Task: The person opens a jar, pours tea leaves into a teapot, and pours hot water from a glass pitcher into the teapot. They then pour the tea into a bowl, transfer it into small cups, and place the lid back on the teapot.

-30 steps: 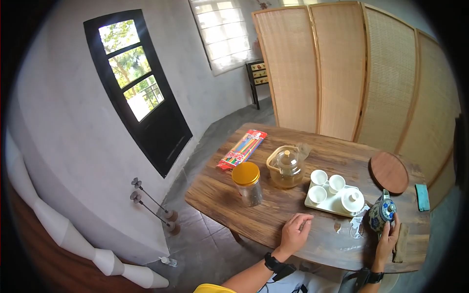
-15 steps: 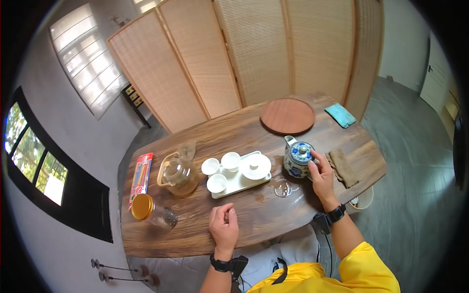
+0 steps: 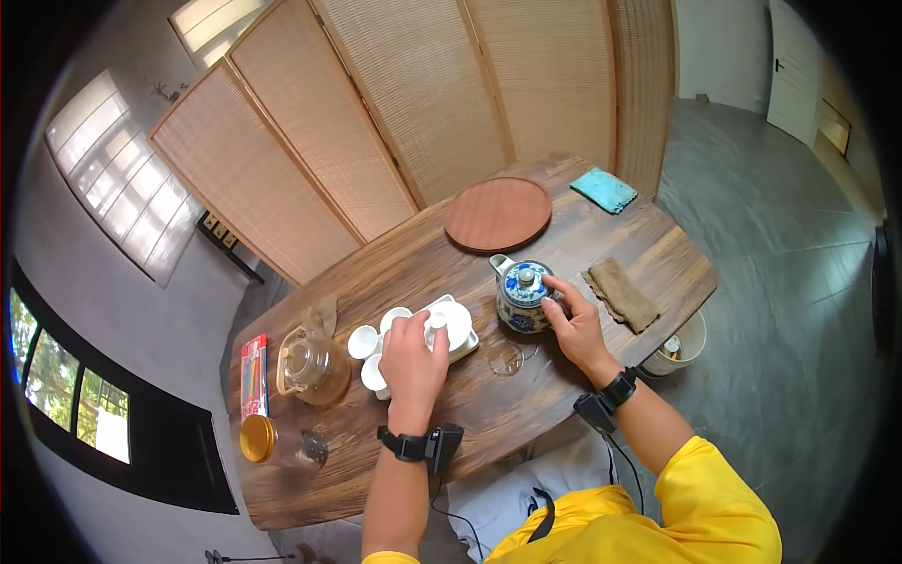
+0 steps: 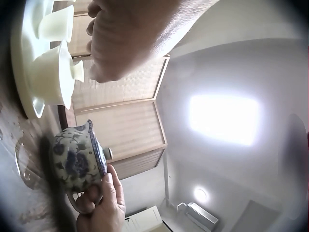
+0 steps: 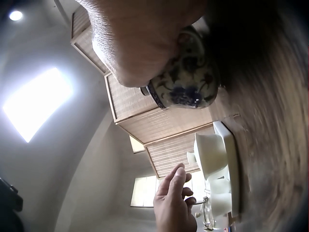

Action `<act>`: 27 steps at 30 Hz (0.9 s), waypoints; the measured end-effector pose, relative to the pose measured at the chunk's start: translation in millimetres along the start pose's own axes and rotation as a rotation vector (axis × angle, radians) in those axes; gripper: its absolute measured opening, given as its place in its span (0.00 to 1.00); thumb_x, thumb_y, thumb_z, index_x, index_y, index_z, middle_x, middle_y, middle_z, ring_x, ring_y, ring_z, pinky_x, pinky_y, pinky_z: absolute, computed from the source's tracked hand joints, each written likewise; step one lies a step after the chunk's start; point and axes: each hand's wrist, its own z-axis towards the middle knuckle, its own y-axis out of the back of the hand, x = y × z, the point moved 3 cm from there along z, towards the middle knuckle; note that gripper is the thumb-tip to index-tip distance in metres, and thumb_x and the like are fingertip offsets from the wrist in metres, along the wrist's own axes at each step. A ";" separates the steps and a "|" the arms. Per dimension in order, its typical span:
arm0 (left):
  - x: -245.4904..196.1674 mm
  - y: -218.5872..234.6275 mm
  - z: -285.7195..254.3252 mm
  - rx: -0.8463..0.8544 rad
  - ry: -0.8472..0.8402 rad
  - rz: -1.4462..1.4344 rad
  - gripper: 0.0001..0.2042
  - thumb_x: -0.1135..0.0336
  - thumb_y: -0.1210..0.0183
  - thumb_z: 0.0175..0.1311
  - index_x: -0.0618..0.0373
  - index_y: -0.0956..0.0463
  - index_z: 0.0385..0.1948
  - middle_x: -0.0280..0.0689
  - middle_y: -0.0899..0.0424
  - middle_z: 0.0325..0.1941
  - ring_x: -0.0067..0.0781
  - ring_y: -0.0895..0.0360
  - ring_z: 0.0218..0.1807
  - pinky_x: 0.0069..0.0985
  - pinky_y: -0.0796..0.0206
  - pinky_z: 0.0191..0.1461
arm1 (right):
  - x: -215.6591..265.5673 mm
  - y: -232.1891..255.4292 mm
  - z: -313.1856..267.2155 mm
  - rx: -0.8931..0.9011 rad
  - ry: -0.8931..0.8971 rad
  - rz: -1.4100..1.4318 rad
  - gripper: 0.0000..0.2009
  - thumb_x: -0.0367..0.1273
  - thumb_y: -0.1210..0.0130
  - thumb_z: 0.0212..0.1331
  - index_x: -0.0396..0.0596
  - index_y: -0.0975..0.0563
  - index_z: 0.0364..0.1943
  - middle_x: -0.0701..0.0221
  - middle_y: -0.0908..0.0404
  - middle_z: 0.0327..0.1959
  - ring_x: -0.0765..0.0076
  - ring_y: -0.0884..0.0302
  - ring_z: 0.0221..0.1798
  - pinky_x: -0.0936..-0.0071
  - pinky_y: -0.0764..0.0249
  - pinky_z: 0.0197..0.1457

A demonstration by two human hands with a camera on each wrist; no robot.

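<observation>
A blue-and-white teapot (image 3: 520,315) stands on the table, its handle gripped by my right hand (image 3: 578,331); the curled fingers show in the left wrist view around the handle (image 4: 77,205). My left hand (image 3: 413,365) hovers above the white tray (image 3: 465,352), close to a white lidded bowl (image 3: 458,324). A gap separates that hand (image 4: 130,36) from the lid knob (image 4: 77,71) in the left wrist view. Its fingers are loosely bent and hold nothing (image 5: 174,205). White cups (image 3: 364,341) share the tray, partly hidden by the hand.
A glass pot (image 3: 319,374), a gold-lidded jar (image 3: 258,439) and a red pencil pack (image 3: 254,376) are at the left. Behind lies a round wooden tray (image 3: 498,214); a teal cloth (image 3: 604,191) and a brown cloth (image 3: 622,295) lie to the right. Spilled liquid (image 3: 507,359) marks the table.
The head view has turned rightward. My left hand has lifted from the table's front edge and moved over the tray. My right hand has stayed at the teapot.
</observation>
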 end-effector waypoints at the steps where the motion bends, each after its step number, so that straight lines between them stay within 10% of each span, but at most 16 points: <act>1: 0.4 -2.1 2.7 0.002 -0.006 0.028 0.16 0.61 0.31 0.63 0.55 0.15 0.50 0.39 0.17 0.43 0.47 0.19 0.49 0.44 0.26 0.50 | 2.4 0.7 -0.1 -0.002 0.006 -0.011 0.19 0.30 0.39 0.72 0.41 0.21 0.64 0.56 0.11 0.55 0.68 0.14 0.56 0.71 0.22 0.61; 19: 2.3 -16.2 19.3 0.143 -0.060 0.057 0.13 0.63 0.33 0.66 0.56 0.13 0.49 0.42 0.17 0.42 0.50 0.19 0.46 0.45 0.26 0.49 | 6.0 1.2 -0.3 0.007 0.048 -0.022 0.19 0.30 0.39 0.71 0.42 0.21 0.64 0.53 0.14 0.60 0.58 0.14 0.62 0.67 0.22 0.64; 27: 24.8 -4.4 24.5 0.007 0.212 -0.445 0.11 0.68 0.36 0.73 0.62 0.16 0.51 0.34 0.17 0.39 0.24 0.20 0.37 0.24 0.25 0.43 | 14.7 3.1 -0.6 0.014 0.064 -0.079 0.19 0.31 0.40 0.71 0.42 0.22 0.64 0.52 0.14 0.59 0.53 0.15 0.63 0.66 0.23 0.65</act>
